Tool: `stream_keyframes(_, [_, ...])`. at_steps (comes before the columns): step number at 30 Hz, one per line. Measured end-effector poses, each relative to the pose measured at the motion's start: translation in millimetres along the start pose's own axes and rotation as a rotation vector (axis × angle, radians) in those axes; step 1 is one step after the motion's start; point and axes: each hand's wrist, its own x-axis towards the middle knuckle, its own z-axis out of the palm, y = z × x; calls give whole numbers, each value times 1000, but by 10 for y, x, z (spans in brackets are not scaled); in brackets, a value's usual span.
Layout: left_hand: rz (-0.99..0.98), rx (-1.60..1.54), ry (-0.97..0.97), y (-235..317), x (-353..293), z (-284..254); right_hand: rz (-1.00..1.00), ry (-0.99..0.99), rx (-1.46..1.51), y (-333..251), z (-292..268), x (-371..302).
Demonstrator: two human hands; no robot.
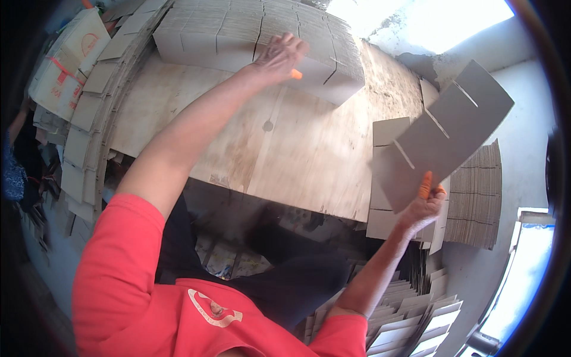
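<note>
My right hand (425, 205) grips a grey slotted cardboard sheet (443, 128) by its lower edge, with orange covers on the finger and thumb tips. Tilted up to the right, the sheet hangs over lighter cardboard pieces (380, 219) at the table's right end. At the far side, my left hand (279, 59) is at the front upper edge of a long block of slotted cardboard sheets (205, 47) packed face to face. Its fingers are bent and its orange-tipped thumb stands apart from them; no sheet shows in it.
A pale wooden table (238, 134) spans the middle. Tall cardboard stacks (83, 143) line its left side, with a printed carton (68, 65) on them. Another cardboard stack (476, 202) stands by the right wall, and more sheets (410, 315) lie below my right arm.
</note>
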Motion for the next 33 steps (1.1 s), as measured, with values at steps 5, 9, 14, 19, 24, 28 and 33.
stream_keyframes(5, [105, 54, 82, -47, 187, 364, 122, -164, 300, -585, 500, -248])
stream_keyframes(9, [149, 11, 49, -26, 197, 291, 62, -139, 320, -762, 699, -341])
stream_keyframes(14, [221, -111, 82, 110, -41, 89, -10, -187, 219, -818, 853, -458])
stream_keyframes(19, [348, -183, 84, 348, -164, -151, -103, -226, 91, -795, 914, -520])
stream_keyframes(24, [399, -248, 63, 548, -234, -259, -245, -183, 45, -665, 977, -566])
stream_keyframes(28, [420, -358, 118, 762, -292, -414, -269, -253, 6, -698, 998, -600])
stream_keyframes(33, [453, -350, 106, 1064, -478, -602, -282, -351, 35, -494, 1116, -710])
